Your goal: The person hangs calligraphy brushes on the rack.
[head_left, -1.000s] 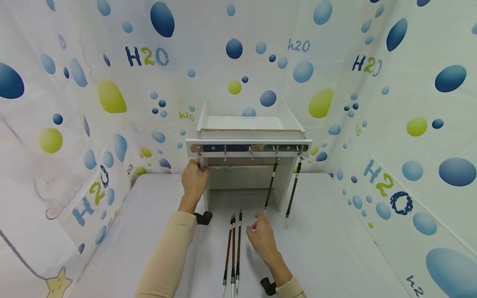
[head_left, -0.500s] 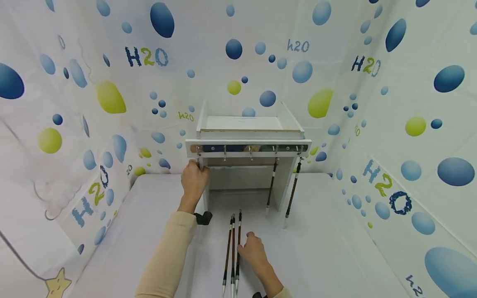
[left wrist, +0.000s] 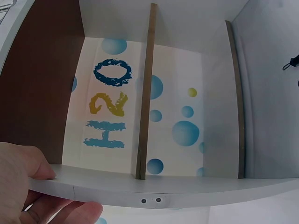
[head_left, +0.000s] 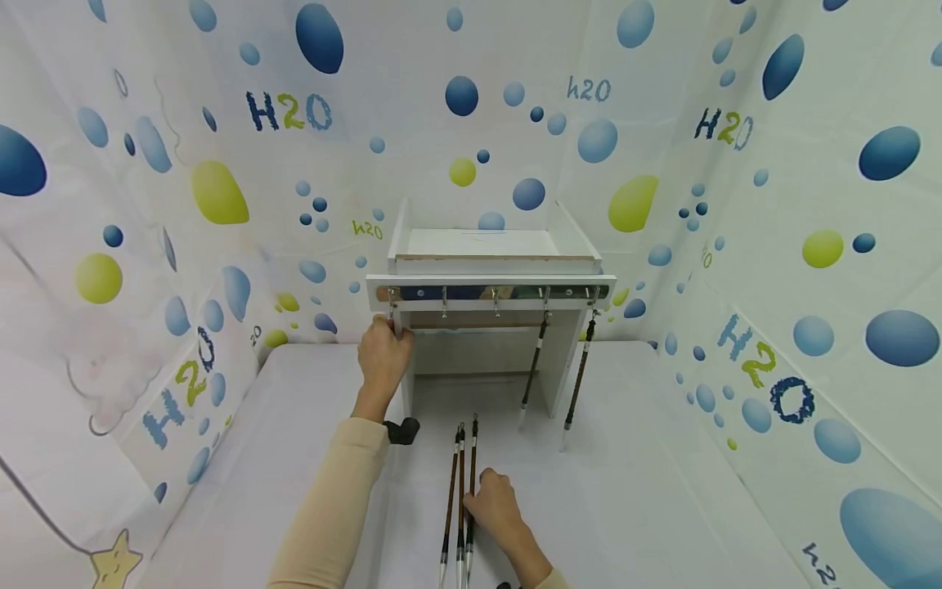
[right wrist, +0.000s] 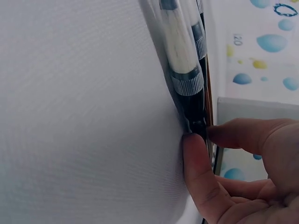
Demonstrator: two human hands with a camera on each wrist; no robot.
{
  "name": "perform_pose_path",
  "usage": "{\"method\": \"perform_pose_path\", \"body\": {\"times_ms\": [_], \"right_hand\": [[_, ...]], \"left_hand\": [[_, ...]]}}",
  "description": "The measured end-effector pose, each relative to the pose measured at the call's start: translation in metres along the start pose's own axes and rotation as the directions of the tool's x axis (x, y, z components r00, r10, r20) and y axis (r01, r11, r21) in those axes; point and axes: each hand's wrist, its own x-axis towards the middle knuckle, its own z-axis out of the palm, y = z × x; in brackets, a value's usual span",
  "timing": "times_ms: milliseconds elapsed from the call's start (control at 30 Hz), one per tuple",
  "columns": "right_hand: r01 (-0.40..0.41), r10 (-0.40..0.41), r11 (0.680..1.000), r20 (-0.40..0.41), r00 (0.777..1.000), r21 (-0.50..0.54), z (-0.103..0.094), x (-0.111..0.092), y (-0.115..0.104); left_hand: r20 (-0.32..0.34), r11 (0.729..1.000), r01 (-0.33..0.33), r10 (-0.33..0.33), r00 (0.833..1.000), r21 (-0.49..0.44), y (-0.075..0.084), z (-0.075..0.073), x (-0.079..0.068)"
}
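My left hand (head_left: 384, 360) grips the left side panel of a white shelf (head_left: 491, 281); in the left wrist view the thumb and fingers (left wrist: 86, 212) lie on either side of the panel's edge (left wrist: 112, 186). Three writing brushes with brown handles lie side by side on the table. At the rightmost brush (head_left: 474, 450) is my right hand (head_left: 495, 507). Seen from the right wrist, thumb and forefinger pinch that brush (right wrist: 190, 88) below its ribbed collar. Two more brushes, a left one (head_left: 536, 360) and a right one (head_left: 580, 376), hang from the shelf's hooks.
Several metal hooks (head_left: 496, 303) line a reflective strip along the shelf's front; the left and middle ones carry no brush. The white-covered table (head_left: 662, 491) extends to both sides. A printed curtain (head_left: 412, 49) surrounds it.
My right hand has moved from the hanging brush down and left to the lying brushes, its fingers now on the rightmost one. The released brush sways slightly. My left hand stays put.
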Motion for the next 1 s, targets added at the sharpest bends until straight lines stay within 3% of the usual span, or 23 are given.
{"method": "perform_pose_path", "body": {"times_ms": [367, 1000], "right_hand": [[0.028, -0.028, 0.999, 0.001, 1.0, -0.022, 0.0008, 0.0012, 0.0003], [0.008, -0.008, 1.0, 0.006, 1.0, -0.017, 0.0007, 0.0024, 0.0005]], "left_hand": [[0.007, 1.0, 0.001, -0.001, 1.0, -0.008, -0.0012, -0.0012, -0.0017], [0.001, 1.0, -0.019, 0.019, 1.0, -0.004, -0.0004, -0.0007, 0.0]]}}
